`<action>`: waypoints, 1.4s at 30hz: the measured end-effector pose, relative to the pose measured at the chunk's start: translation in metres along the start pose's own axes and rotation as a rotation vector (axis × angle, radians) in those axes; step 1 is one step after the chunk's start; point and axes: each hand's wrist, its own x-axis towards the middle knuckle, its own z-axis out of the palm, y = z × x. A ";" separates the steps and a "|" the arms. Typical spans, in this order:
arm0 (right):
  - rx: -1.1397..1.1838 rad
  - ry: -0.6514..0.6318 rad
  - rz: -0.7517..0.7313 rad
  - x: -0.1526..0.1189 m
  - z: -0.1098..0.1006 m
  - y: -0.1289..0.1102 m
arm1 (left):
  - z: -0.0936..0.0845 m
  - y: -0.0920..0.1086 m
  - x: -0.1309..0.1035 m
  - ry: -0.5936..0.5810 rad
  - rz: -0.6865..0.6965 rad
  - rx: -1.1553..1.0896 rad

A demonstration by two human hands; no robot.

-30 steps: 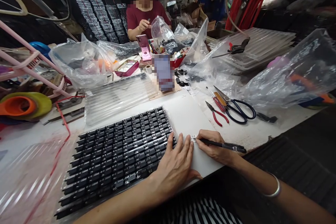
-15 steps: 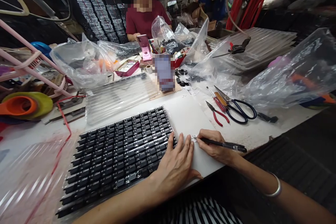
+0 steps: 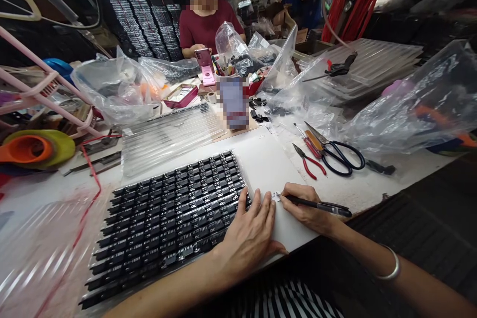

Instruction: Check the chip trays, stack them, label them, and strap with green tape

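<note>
My right hand (image 3: 303, 208) is closed around a black pen (image 3: 324, 206), whose tip meets a small white paper label (image 3: 276, 196) bearing a few handwritten marks. Flat beside it lies my left hand (image 3: 251, 226), fingers spread, with fingertips at the label's left edge and the index finger against the tray's right side. The clear plastic tray (image 3: 244, 174) is filled with rows of small black parts (image 3: 175, 208) that look like electronic components. Under the label and both hands is a white work surface (image 3: 268, 161).
Red-handled pliers (image 3: 311, 164), a screwdriver (image 3: 311, 145) and scissors (image 3: 343, 156) lie right of the label. Ribbed clear trays (image 3: 171, 134) sit behind the filled one. A phone (image 3: 234, 104) stands mid-table. Plastic bags (image 3: 413, 104) crowd the right side; a co-worker (image 3: 208, 22) sits opposite.
The pen and my right hand have shifted very slightly to the right, and a little more writing shows on the label. My left hand stays in place.
</note>
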 end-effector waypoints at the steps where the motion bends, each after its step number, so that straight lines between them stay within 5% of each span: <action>1: -0.002 -0.008 -0.008 0.000 0.000 0.000 | 0.000 0.000 0.000 0.002 0.000 -0.001; 35: -0.007 -0.027 -0.028 -0.001 0.000 0.001 | 0.001 0.000 -0.001 0.007 0.005 0.008; 42: 0.096 0.029 0.078 0.001 -0.006 0.002 | -0.001 0.000 0.000 -0.033 -0.004 -0.011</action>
